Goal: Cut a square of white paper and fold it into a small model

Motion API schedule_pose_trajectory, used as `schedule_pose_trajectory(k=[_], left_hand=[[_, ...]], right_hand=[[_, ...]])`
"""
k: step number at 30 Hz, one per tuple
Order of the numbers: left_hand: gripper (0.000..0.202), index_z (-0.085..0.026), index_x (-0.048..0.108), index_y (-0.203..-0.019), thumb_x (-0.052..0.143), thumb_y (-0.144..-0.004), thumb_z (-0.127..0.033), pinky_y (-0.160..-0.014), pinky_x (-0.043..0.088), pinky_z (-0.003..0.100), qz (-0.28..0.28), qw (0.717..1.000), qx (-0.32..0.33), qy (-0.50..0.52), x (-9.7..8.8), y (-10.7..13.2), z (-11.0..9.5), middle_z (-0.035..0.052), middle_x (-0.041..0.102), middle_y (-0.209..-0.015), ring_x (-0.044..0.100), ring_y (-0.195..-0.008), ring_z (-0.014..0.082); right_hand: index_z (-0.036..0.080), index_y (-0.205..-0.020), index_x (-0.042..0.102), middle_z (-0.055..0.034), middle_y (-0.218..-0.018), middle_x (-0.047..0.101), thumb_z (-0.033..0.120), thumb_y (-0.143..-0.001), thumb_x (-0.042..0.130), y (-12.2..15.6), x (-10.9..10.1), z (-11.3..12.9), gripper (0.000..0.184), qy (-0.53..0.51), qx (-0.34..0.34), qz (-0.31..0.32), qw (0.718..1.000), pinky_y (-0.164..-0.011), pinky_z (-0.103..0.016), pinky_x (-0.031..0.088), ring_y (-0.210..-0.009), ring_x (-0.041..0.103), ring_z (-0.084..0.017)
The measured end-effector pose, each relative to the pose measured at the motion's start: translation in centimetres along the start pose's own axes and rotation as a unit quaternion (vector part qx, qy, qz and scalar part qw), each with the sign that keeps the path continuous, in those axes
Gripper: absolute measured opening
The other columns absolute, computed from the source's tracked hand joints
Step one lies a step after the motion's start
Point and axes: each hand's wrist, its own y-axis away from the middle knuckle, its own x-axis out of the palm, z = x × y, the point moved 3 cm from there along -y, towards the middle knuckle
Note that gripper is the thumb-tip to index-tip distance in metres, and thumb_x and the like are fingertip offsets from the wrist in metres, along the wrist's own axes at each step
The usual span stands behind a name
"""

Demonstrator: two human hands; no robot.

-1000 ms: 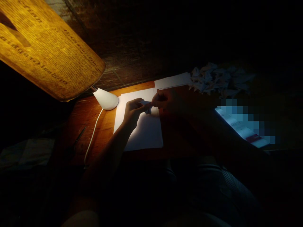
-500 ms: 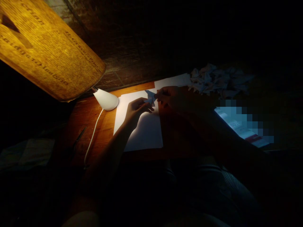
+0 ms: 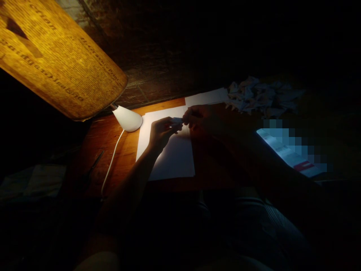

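Note:
A small folded paper piece point(image 3: 177, 120) is held between my two hands, over the upper part of a stack of white paper sheets point(image 3: 172, 158). My left hand point(image 3: 161, 131) is closed on its left side, with the fingers curled. The fingertips of my right hand point(image 3: 194, 116) pinch its right end. The piece looks thin and flat from here, and the fingers partly hide it. Its finer folds are too small and dim to make out.
A lamp with a white base point(image 3: 126, 118) and a printed yellow shade point(image 3: 64, 64) stands at the left, its white cord point(image 3: 111, 162) trailing forward. Scissors point(image 3: 96, 163) lie beside it. More paper point(image 3: 205, 96), a heap of folded paper pieces point(image 3: 256, 96) and a lit screen point(image 3: 287, 150) are rightward.
The folded paper stood up with pointed flaps between my fingers; now it appears flat and narrow. My right hand has shifted slightly down and in toward the left hand.

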Motion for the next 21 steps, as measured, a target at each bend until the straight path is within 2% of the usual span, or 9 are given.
schedule_pose_trajectory(k=[4, 7, 9, 11, 13, 16, 18, 21], left_hand=[[0.013, -0.022, 0.075, -0.075, 0.084, -0.077, -0.031, -0.067, 0.054, 0.029, -0.053, 0.983, 0.12, -0.13, -0.7, 0.2, -0.8, 0.0047, 0.069, -0.087, 0.065, -0.081, 0.0165], [0.005, -0.025, 0.076, -0.079, 0.081, -0.08, -0.026, -0.074, 0.055, 0.032, -0.07, 0.963, 0.168, -0.197, -1.0, 0.5, -1.0, 0.0044, 0.066, -0.094, 0.063, -0.089, 0.0193], [0.012, -0.027, 0.077, -0.09, 0.078, -0.079, -0.022, -0.078, 0.056, 0.034, -0.075, 0.959, 0.176, -0.208, -0.9, 0.5, -1.0, 0.0046, 0.065, -0.101, 0.062, -0.097, 0.0212], [0.03, -0.027, 0.075, -0.107, 0.077, -0.078, -0.021, -0.078, 0.056, 0.033, -0.094, 0.964, 0.17, -0.182, -1.0, 0.4, -0.6, 0.0058, 0.065, -0.108, 0.063, -0.1, 0.0214], [0.038, -0.027, 0.071, -0.117, 0.076, -0.079, -0.025, -0.076, 0.057, 0.031, -0.112, 0.976, 0.151, -0.112, -1.2, 0.1, -0.1, 0.0069, 0.066, -0.11, 0.064, -0.096, 0.02], [0.024, -0.023, 0.072, -0.104, 0.07, -0.085, -0.038, -0.07, 0.058, 0.03, -0.087, 0.99, 0.101, 0.039, -1.3, -0.5, 0.9, 0.0064, 0.069, -0.096, 0.067, -0.084, 0.0183], [0.026, -0.021, 0.072, -0.093, 0.068, -0.089, -0.046, -0.068, 0.059, 0.031, -0.056, 0.991, 0.061, 0.107, -1.1, -0.7, 1.2, 0.006, 0.07, -0.088, 0.068, -0.077, 0.0174], [0.028, -0.018, 0.071, -0.084, 0.079, -0.083, -0.045, -0.064, 0.056, 0.028, -0.037, 0.993, 0.032, 0.107, -0.7, -0.5, 1.0, 0.0044, 0.071, -0.078, 0.067, -0.068, 0.014]], right_hand=[[0.021, -0.074, 0.065, -0.0053, -0.076, 0.074, 0.06, -0.088, 0.073, 0.6, -0.1, -0.1, 0.043, -0.024, 0.062, 0.031, 0.997, -0.062, -0.03, 0.053, -0.067, 0.067, -0.018], [0.019, -0.073, 0.067, -0.0067, -0.076, 0.075, 0.051, -0.085, 0.079, 0.7, 0.1, -0.4, 0.036, -0.066, 0.104, 0.076, 0.989, -0.059, -0.031, 0.053, -0.065, 0.066, -0.018], [0.019, -0.072, 0.068, -0.0054, -0.075, 0.074, 0.043, -0.082, 0.083, 0.5, 0.3, -0.5, 0.03, -0.086, 0.103, 0.087, 0.987, -0.059, -0.029, 0.053, -0.064, 0.066, -0.016], [0.018, -0.073, 0.068, -0.0034, -0.075, 0.074, 0.036, -0.078, 0.085, 0.3, 0.3, -0.6, 0.026, -0.096, 0.089, 0.073, 0.989, -0.06, -0.026, 0.053, -0.065, 0.066, -0.015], [0.018, -0.074, 0.067, -0.002, -0.074, 0.073, 0.033, -0.076, 0.087, 0.0, 0.3, -0.8, 0.025, -0.097, 0.07, 0.042, 0.992, -0.059, -0.024, 0.052, -0.065, 0.065, -0.013], [0.019, -0.074, 0.067, -0.0019, -0.073, 0.073, 0.034, -0.074, 0.087, -0.3, 0.3, -1.1, 0.025, -0.081, 0.041, 0.01, 0.996, -0.058, -0.023, 0.051, -0.064, 0.064, -0.012], [0.019, -0.074, 0.068, -0.0019, -0.072, 0.072, 0.035, -0.074, 0.087, -0.5, 0.3, -1.2, 0.025, -0.061, 0.027, 0.005, 0.998, -0.059, -0.023, 0.051, -0.064, 0.063, -0.012], [0.019, -0.072, 0.07, -0.0015, -0.07, 0.07, 0.032, -0.075, 0.086, -0.5, 0.2, -1.2, 0.022, -0.024, 0.016, 0.012, 1.0, -0.06, -0.025, 0.05, -0.065, 0.063, -0.013]])
